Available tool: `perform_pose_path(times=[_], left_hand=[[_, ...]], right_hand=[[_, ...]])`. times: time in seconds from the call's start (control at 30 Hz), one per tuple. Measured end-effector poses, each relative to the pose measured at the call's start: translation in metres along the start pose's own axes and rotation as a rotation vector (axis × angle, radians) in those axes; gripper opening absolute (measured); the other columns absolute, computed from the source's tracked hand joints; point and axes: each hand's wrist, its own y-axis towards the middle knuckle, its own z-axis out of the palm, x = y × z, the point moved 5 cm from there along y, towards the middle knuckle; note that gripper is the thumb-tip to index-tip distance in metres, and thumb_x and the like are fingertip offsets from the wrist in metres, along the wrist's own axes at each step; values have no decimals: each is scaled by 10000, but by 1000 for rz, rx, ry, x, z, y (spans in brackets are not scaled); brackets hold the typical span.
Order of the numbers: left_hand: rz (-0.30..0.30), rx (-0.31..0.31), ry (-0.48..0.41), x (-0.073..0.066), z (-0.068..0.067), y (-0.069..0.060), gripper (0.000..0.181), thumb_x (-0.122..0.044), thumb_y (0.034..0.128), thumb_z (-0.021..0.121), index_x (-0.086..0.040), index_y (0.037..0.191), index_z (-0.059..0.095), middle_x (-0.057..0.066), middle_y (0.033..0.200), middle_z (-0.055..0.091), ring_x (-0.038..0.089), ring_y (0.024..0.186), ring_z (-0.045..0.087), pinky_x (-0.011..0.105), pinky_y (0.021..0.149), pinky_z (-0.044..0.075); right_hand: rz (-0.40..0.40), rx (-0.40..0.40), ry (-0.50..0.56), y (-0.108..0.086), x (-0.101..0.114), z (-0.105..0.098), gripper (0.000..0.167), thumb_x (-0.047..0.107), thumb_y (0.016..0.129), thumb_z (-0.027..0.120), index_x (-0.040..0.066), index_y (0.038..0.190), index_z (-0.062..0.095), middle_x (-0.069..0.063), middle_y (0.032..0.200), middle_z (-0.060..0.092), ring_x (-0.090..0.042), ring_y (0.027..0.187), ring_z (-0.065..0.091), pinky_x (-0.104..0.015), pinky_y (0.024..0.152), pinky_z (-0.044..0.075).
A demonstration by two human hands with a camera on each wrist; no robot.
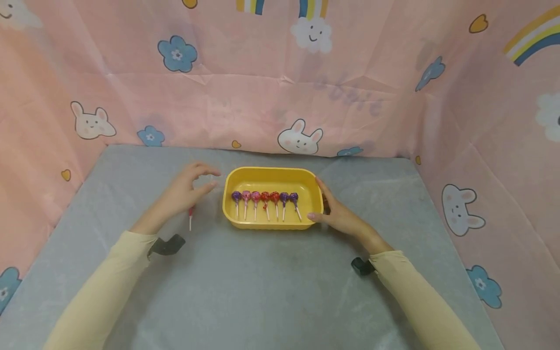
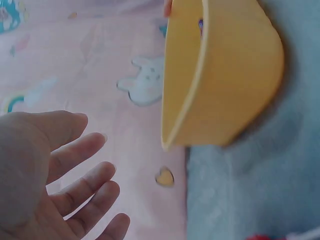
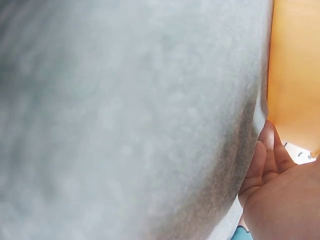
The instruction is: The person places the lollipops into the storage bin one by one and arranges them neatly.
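A yellow plastic bin (image 1: 273,226) holds a row of several lollipops (image 1: 265,197) with purple, pink and red wrappers, their white sticks toward me. At its right end, my right hand (image 1: 341,214) grips the wall, thumb over the rim and fingers along the outside. In the right wrist view, those fingers (image 3: 269,145) lie against the bin's side. My left hand (image 1: 181,192) hovers just left of the bin with fingers loosely bent and nothing between them, also visible in the left wrist view. A red lollipop (image 1: 190,219) lies on the table, partly hidden below that hand.
A grey cloth (image 1: 262,291) covers the table. Pink printed curtains (image 1: 245,97) hang behind it and along both sides. Each wrist wears a dark camera mount, such as the left mount (image 1: 168,244).
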Motion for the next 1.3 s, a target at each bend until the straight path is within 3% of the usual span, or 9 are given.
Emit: perform_pose_path(times=[0.2, 0.37, 0.63, 0.87, 1.07, 1.3], left_hand=[[-57, -45, -3, 37, -10, -17, 310, -168, 983, 600, -19, 1253, 631, 198, 1312, 561, 388, 1256, 495, 620, 1049, 416], [-98, -53, -49, 66, -7, -30, 323, -195, 990, 598, -1, 1245, 637, 208, 1231, 576, 401, 1214, 524, 614, 1038, 438], [-133, -29, -96, 95, 4, -42, 368, -239, 970, 642, -29, 1270, 616, 181, 1262, 592, 398, 1213, 584, 581, 1029, 464], [-192, -6, -148, 110, 14, -49, 419, -320, 953, 663, -63, 1280, 615, 155, 1288, 578, 360, 1237, 568, 547, 1061, 434], [-186, -12, -121, 115, 19, -48, 395, -309, 919, 710, -92, 1242, 643, 127, 1257, 582, 313, 1245, 519, 548, 1101, 398], [-170, -27, -110, 118, 22, -48, 330, -265, 925, 706, -103, 1209, 660, 113, 1228, 585, 296, 1211, 522, 567, 1104, 387]], right_hand=[[14, -9, -9, 1, -2, 0, 1056, 502, 882, 698, 468, 1543, -125, -104, 1686, 66, -369, 1496, 245, -655, 1192, 201], [0, -4, 1, 1, -3, 1, 1046, 477, 893, 695, 466, 1543, -124, -111, 1681, 78, -364, 1468, 282, -652, 1191, 213], [-10, -3, -2, 2, -2, 1, 1044, 466, 900, 690, 447, 1550, -126, -75, 1694, -8, -377, 1527, 177, -661, 1198, 161], [-6, -9, -8, 1, 0, 1, 1047, 472, 893, 697, 463, 1544, -123, -87, 1692, 22, -372, 1505, 230, -649, 1197, 193], [-2, -9, -3, 1, 0, 2, 1031, 463, 900, 691, 500, 1526, -127, -84, 1693, 9, -366, 1497, 238, -649, 1198, 195], [-6, -10, -9, 1, -1, 3, 1044, 453, 900, 694, 453, 1548, -124, -96, 1692, 19, -381, 1506, 230, -643, 1199, 198]])
